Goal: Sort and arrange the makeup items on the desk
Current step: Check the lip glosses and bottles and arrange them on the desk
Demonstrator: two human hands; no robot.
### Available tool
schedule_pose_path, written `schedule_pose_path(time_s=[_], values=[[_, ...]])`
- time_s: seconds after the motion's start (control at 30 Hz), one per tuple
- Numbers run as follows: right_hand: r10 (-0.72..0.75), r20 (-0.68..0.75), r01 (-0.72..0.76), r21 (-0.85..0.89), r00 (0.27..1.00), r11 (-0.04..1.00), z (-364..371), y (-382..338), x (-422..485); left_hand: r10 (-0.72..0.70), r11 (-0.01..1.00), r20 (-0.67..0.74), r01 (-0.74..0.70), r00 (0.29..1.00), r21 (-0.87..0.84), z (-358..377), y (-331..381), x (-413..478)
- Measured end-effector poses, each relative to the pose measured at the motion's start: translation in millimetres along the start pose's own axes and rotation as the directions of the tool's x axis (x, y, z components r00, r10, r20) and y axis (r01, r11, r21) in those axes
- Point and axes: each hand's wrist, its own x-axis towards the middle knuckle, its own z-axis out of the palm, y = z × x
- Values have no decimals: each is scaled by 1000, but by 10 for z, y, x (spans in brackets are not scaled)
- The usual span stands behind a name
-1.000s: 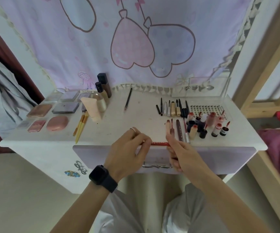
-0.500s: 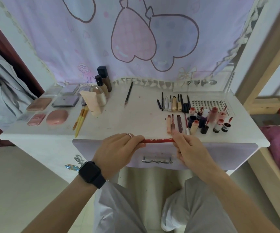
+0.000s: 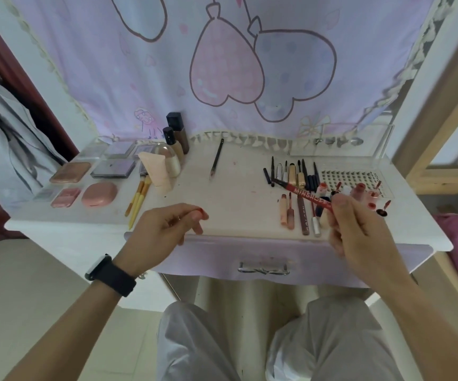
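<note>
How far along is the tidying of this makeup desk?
Mostly done: compacts sit grouped left, pencils and lip tubes lined up right. In hand: the right hand holds a red pen, the left hand pinches a small red cap. Left: placing it, plus the lone black pencil.

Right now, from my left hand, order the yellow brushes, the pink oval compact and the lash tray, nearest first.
1. yellow brushes, just left of the left hand
2. pink oval compact, farther left
3. lash tray, far right side
</note>
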Motion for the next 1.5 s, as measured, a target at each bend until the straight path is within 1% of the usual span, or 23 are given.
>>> schedule_pose_path(time_s=[0.07, 0.1, 0.17, 0.23, 0.3, 0.37, 0.5, 0.57, 0.67, 0.77, 0.83, 0.9, 0.97, 1.03, 1.13, 1.23, 1.33, 1.5], values=[[106, 28, -110, 207, 994, 972, 106, -17, 7, -24, 993, -70, 15, 997, -118, 75, -10, 67], [155, 50, -163, 281, 987, 946, 157, -21, 13, -42, 985, -99, 24, 994, -172, 129, -5, 101], [213, 105, -237, 384, 971, 892, 246, -23, 38, -93, 958, -139, 50, 986, -282, 244, 19, 160], [241, 169, -293, 466, 956, 835, 318, -15, 70, -149, 918, -141, 84, 979, -387, 348, 59, 219], [266, 227, -347, 503, 937, 791, 377, 10, 107, -186, 881, -127, 108, 974, -460, 440, 103, 285], [288, 256, -383, 516, 923, 767, 430, 32, 150, -200, 861, -121, 115, 972, -496, 513, 153, 357], [307, 249, -392, 491, 919, 778, 504, 63, 244, -223, 846, -104, 139, 969, -515, 610, 224, 496], [304, 252, -386, 410, 919, 826, 518, 52, 317, -251, 838, -88, 171, 964, -518, 642, 226, 568], [310, 216, -353, 199, 926, 914, 555, 21, 465, -317, 840, -77, 242, 945, -486, 673, 164, 704], [269, 121, -273, 24, 956, 962, 626, 25, 633, -380, 876, -141, 306, 914, -372, 706, 28, 874], [207, 55, -196, -152, 977, 969, 686, 52, 756, -391, 901, -172, 338, 904, -271, 713, -66, 1007], [139, 35, -119, -347, 990, 930, 754, 104, 902, -395, 915, -171, 368, 903, -167, 702, -133, 1148], [103, 39, -70, -502, 994, 862, 840, 168, 1066, -395, 918, -157, 394, 905, -38, 689, -174, 1291], [92, 41, -46, -631, 995, 775, 938, 229, 1243, -400, 908, -132, 412, 907, 79, 687, -191, 1422], [87, 35, -27, -783, 996, 621, 1078, 280, 1479, -424, 879, -97, 435, 901, 197, 711, -188, 1599], [144, 27, -54, -848, 989, 528, 1183, 312, 1669, -439, 846, -81, 442, 895, 299, 763, -185, 1742], [212, 16, -89, -875, 977, 477, 1235, 331, 1801, -430, 837, -99, 437, 897, 328, 827, -196, 1842], [194, 2, -76, -916, 981, 393, 1242, 340, 1880, -393, 853, -104, 405, 914, 329, 914, -204, 1929]])
